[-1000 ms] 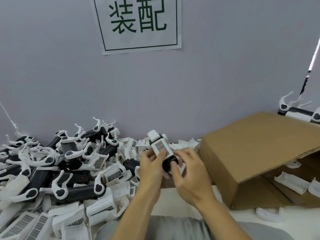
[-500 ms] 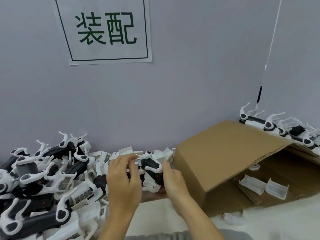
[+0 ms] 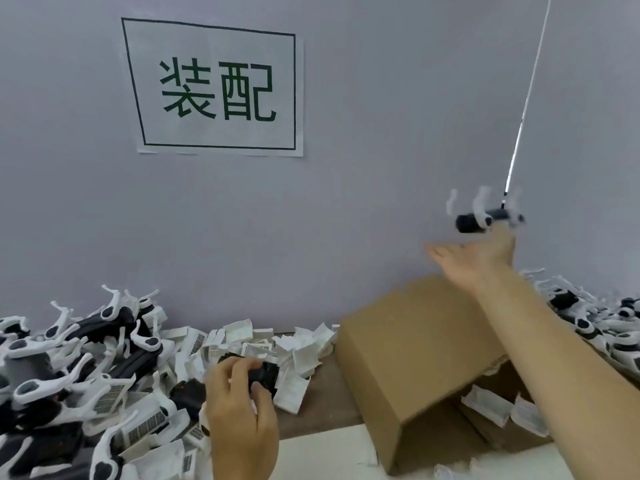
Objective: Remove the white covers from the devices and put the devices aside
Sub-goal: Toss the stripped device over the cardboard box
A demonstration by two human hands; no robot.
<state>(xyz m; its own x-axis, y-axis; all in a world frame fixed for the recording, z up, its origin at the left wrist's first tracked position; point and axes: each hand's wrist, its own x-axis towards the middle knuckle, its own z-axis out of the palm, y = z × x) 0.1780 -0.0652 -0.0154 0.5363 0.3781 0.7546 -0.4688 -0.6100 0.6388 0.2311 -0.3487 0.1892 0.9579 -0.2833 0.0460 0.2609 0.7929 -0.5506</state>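
A black device with white clips (image 3: 485, 220) is blurred in the air in front of the wall, just above the fingertips of my right hand (image 3: 474, 261). That hand is stretched out over the cardboard box (image 3: 415, 344), flat and holding nothing. My left hand (image 3: 242, 420) is low at the centre with its fingers curled round a dark device (image 3: 265, 375) at the edge of the left pile. That heap of black and white devices (image 3: 69, 362) fills the left side. Loose white covers (image 3: 259, 341) lie along the wall.
The box lies on its side, open to the right, with white covers (image 3: 491, 403) inside. A second heap of devices (image 3: 588, 320) lies behind it at the right. A paper sign (image 3: 214, 88) hangs on the grey wall.
My hands have come apart. The right arm has swung up and right over the box, and the device it held has left it. My left hand has dropped to the pile.
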